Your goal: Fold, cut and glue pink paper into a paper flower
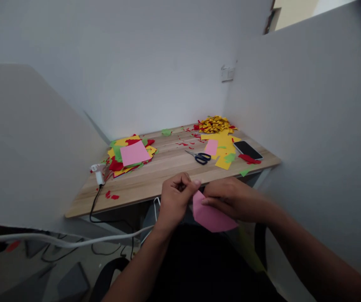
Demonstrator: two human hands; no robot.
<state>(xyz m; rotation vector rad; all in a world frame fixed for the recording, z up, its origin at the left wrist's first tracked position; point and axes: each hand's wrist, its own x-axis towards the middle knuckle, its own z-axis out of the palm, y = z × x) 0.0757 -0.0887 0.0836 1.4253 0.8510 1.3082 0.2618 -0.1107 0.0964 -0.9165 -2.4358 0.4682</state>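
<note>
Pink paper, one angular piece, lower centre of the frame, held before the bench. Left hand: pinching its upper-left corner. Right hand: thumb and fingers pinching its upper edge. Scissors, dark-handled, centre. Phone, right of centre. Yellow strips, heaped, above the scissors. Paper stack, pink sheet topmost, left of centre.

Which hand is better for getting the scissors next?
Probably the right hand: the scissors lie with handles toward its side, blades pointing left. Both hands grip one pink paper, but the left hand might manage it alone.
</note>
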